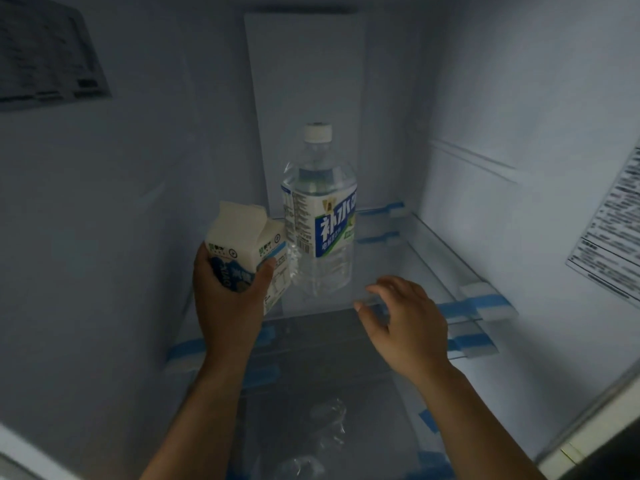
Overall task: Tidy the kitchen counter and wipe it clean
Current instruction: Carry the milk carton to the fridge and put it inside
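I am looking into an open fridge. My left hand point(230, 292) grips a small white and blue milk carton point(242, 242) from below, holding it over the left part of a glass shelf point(398, 268). A second carton point(277, 271) shows just behind it. A large clear drink bottle point(320, 216) with a white cap and a blue and white label stands upright on the shelf, right beside the cartons. My right hand point(403, 317) hovers at the shelf's front edge, right of the bottle, fingers spread and holding nothing.
White fridge walls close in on both sides, with printed stickers on the left wall point(45, 57) and right wall point(609, 233). Blue tape and foam blocks point(485, 306) hold the shelf edges. A lower shelf with crumpled clear plastic point(329, 427) lies beneath.
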### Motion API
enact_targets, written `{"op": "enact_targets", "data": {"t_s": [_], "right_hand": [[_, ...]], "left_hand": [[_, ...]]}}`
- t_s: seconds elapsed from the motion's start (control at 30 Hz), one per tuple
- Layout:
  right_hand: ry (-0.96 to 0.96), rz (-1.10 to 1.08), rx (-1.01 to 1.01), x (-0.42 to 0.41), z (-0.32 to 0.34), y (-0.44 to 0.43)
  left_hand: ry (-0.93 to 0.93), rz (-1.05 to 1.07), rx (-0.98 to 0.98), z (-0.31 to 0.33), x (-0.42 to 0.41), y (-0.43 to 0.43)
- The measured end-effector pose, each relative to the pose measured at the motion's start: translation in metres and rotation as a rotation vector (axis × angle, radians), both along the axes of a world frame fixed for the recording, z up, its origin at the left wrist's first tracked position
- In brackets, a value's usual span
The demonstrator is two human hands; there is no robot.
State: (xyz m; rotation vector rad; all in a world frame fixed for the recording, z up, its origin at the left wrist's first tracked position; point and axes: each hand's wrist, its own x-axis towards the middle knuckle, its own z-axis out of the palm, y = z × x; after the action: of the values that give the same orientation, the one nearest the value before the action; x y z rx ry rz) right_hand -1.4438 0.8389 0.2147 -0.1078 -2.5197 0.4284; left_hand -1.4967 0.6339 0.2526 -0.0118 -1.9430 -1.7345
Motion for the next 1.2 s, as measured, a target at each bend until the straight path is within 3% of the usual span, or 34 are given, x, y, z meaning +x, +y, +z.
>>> {"op": "enact_targets", "data": {"t_s": [0.33,0.6,0.83,0.93,1.03,1.2], "right_hand": [[-0.011,-0.008,0.037,0.004,0.003,-0.004],[0.083,-0.084,-0.060,0.047,0.030,-0.008],[0.230,-0.317,-0.011,0.181,0.085,-0.022],[0.149,-0.432,-0.034,0.259,0.092,-0.021],[0.098,-0.610,0.018,0.353,0.087,-0.025],[-0.029,-0.765,-0.011,0.443,0.085,-0.029]], "left_hand": [[0.019,-0.032,-0.170,-0.002,0.013,-0.014],[0.181,-0.067,-0.256,0.009,0.050,-0.021],[0.342,-0.526,-0.263,0.019,0.115,0.012],[0.411,-0.789,-0.345,0.020,0.161,0.047],[0.609,-1.010,-0.488,0.017,0.217,0.084],[0.779,-1.122,-0.676,0.015,0.274,0.120]]}}
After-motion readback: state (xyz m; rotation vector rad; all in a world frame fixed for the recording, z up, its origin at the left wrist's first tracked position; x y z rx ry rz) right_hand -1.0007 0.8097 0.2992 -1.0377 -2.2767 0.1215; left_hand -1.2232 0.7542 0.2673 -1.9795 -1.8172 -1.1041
